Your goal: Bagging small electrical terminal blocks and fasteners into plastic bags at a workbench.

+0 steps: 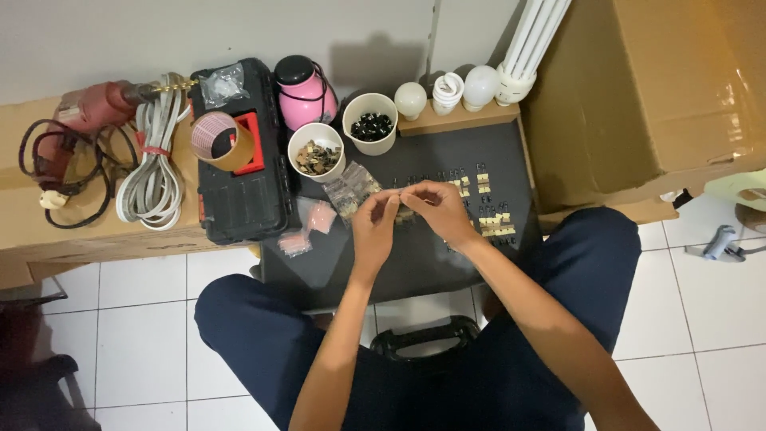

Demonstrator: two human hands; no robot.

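Observation:
My left hand [375, 223] and my right hand [435, 209] meet fingertip to fingertip above a dark grey board [415, 263] on my lap. Between the fingers I pinch a tiny part [400, 194], too small to tell its kind. Rows of small tan and black parts [491, 219] lie on the board just right of my right hand. Small clear bags of parts [351, 191] lie just left of my left hand.
Two white cups stand behind the board: one with tan pieces [317, 150], one with black pieces [370, 122]. A black toolbox [239, 191] with a tape roll [222, 140], a pink lantern [302, 94], a red drill [88, 112], a coiled cable [152, 172], light bulbs [447, 92] and a cardboard box [646, 96] surround it.

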